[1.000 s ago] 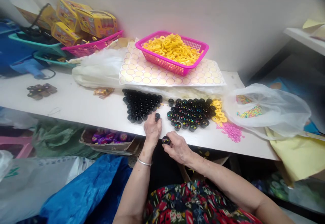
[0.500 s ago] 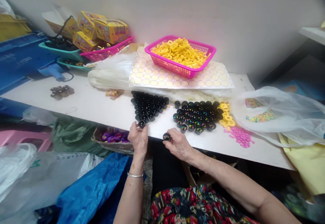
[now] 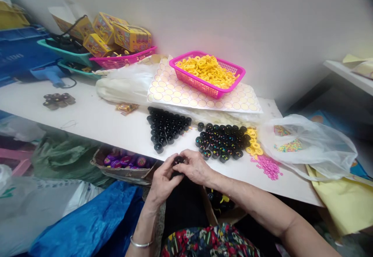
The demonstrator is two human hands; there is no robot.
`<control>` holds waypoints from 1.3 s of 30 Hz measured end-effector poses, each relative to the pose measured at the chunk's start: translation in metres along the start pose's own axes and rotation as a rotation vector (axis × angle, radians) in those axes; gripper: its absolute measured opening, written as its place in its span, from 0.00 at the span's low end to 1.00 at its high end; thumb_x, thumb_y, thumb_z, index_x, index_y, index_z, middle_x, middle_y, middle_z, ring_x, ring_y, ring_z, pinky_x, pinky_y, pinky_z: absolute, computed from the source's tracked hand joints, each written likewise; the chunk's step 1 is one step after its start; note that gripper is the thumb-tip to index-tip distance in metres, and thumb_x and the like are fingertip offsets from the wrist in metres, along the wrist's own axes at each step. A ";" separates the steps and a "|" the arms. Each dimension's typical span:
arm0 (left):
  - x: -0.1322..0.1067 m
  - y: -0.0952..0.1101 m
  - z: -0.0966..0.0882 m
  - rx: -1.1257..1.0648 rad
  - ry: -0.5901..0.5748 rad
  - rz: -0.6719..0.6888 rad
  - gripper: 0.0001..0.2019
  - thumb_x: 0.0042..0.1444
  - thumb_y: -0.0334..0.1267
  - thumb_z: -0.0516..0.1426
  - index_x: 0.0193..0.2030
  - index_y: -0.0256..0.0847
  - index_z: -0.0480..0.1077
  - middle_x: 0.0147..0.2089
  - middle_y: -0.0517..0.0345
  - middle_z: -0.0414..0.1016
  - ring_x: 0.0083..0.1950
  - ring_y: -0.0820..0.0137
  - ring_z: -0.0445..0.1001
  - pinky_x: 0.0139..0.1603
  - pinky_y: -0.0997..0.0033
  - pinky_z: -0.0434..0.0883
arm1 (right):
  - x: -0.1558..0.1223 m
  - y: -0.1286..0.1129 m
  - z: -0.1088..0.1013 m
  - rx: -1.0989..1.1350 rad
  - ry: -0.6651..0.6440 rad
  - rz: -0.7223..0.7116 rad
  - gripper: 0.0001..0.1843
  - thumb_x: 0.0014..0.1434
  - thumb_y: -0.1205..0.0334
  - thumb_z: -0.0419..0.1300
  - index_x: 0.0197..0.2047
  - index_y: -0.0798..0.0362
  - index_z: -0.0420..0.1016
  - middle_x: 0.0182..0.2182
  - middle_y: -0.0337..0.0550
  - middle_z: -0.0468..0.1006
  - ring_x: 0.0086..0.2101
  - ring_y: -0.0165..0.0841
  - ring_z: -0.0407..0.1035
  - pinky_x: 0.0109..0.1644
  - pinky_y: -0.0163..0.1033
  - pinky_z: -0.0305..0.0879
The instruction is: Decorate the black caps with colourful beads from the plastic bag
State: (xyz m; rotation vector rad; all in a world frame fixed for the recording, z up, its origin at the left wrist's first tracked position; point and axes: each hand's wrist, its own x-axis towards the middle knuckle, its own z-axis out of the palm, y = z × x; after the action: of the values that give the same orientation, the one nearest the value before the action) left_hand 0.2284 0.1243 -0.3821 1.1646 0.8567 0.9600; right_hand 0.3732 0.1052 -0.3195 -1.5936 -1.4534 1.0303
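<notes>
My left hand (image 3: 163, 181) and my right hand (image 3: 194, 167) meet at the table's front edge, fingers pinched together round small black cups (image 3: 177, 160) held between them. Just beyond on the white table (image 3: 96, 119) stands a triangle-shaped cluster of empty black cups (image 3: 167, 127). To its right sits a second cluster of black cups with coloured beads inside (image 3: 223, 141). Yellow rings (image 3: 253, 140) and pink beads (image 3: 268, 166) lie beside that cluster.
A pink basket of yellow rings (image 3: 208, 72) rests on a sheet of round stickers (image 3: 175, 94) at the back. A clear bag of coloured beads (image 3: 305, 144) lies at the right. Yellow boxes (image 3: 116, 35) and trays stand back left. A blue bag (image 3: 87, 218) lies below.
My left hand took a black cup from the empty cluster and carried it right to my right hand, which held a filled cup. Both hands now press together. The view shifted slightly.
</notes>
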 end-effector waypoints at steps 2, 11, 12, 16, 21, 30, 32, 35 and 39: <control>0.006 -0.004 -0.004 0.067 0.077 0.013 0.28 0.38 0.34 0.66 0.50 0.38 0.72 0.47 0.50 0.77 0.46 0.61 0.76 0.52 0.61 0.73 | 0.009 -0.001 -0.008 -0.165 -0.093 -0.119 0.05 0.51 0.63 0.65 0.31 0.55 0.74 0.26 0.35 0.71 0.27 0.27 0.64 0.29 0.31 0.56; 0.006 -0.023 0.011 0.410 0.262 0.256 0.16 0.41 0.36 0.64 0.40 0.41 0.75 0.39 0.56 0.76 0.41 0.67 0.74 0.45 0.67 0.73 | 0.106 0.008 -0.055 -1.196 -0.162 -0.085 0.16 0.58 0.75 0.48 0.43 0.59 0.76 0.42 0.54 0.75 0.43 0.40 0.69 0.41 0.37 0.65; 0.003 -0.024 0.012 0.415 0.272 0.277 0.15 0.42 0.35 0.64 0.40 0.41 0.75 0.38 0.57 0.75 0.40 0.68 0.74 0.44 0.68 0.73 | 0.113 0.010 -0.056 -1.212 -0.184 -0.086 0.17 0.58 0.75 0.48 0.43 0.60 0.76 0.42 0.54 0.75 0.43 0.40 0.70 0.41 0.37 0.66; -0.013 -0.033 0.010 0.382 0.252 0.259 0.14 0.45 0.35 0.62 0.41 0.42 0.74 0.38 0.57 0.74 0.41 0.69 0.73 0.44 0.69 0.72 | 0.131 0.015 -0.055 -1.259 -0.252 -0.118 0.17 0.59 0.74 0.48 0.44 0.60 0.76 0.42 0.56 0.76 0.44 0.41 0.70 0.43 0.37 0.66; -0.023 -0.053 -0.006 0.310 0.265 0.097 0.15 0.43 0.35 0.63 0.41 0.41 0.74 0.42 0.55 0.75 0.43 0.67 0.74 0.47 0.68 0.72 | 0.134 0.010 -0.053 -1.319 -0.322 -0.185 0.16 0.59 0.74 0.49 0.41 0.61 0.77 0.40 0.57 0.77 0.44 0.43 0.71 0.44 0.40 0.65; -0.023 -0.064 -0.013 0.291 0.323 0.020 0.19 0.40 0.35 0.63 0.43 0.41 0.75 0.40 0.55 0.74 0.42 0.67 0.75 0.48 0.65 0.72 | 0.133 0.021 -0.048 -1.396 -0.398 -0.160 0.15 0.57 0.75 0.49 0.40 0.62 0.77 0.41 0.60 0.77 0.43 0.47 0.70 0.46 0.50 0.63; -0.021 -0.063 -0.011 0.306 0.312 0.028 0.18 0.39 0.34 0.63 0.42 0.41 0.75 0.39 0.56 0.74 0.42 0.67 0.74 0.47 0.66 0.72 | 0.136 0.025 -0.047 -1.391 -0.416 -0.135 0.15 0.57 0.74 0.49 0.40 0.62 0.77 0.41 0.60 0.76 0.43 0.47 0.70 0.46 0.49 0.63; -0.018 -0.065 -0.008 0.309 0.302 0.027 0.18 0.39 0.32 0.63 0.42 0.41 0.75 0.38 0.57 0.73 0.41 0.68 0.74 0.46 0.66 0.72 | 0.141 0.027 -0.047 -1.366 -0.451 -0.125 0.16 0.59 0.73 0.49 0.41 0.61 0.77 0.40 0.58 0.77 0.43 0.44 0.71 0.43 0.44 0.66; -0.014 -0.073 -0.006 0.294 0.313 0.004 0.18 0.38 0.31 0.62 0.40 0.41 0.76 0.38 0.57 0.73 0.40 0.69 0.74 0.45 0.66 0.72 | 0.144 0.025 -0.043 -1.340 -0.462 -0.148 0.17 0.62 0.70 0.47 0.43 0.61 0.77 0.41 0.58 0.77 0.43 0.43 0.71 0.41 0.41 0.67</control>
State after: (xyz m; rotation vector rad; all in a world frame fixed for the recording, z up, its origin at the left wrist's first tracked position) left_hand 0.2296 0.1049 -0.4541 1.2825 1.2809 1.0604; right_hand 0.4282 0.2459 -0.3368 -2.0615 -2.8648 0.2252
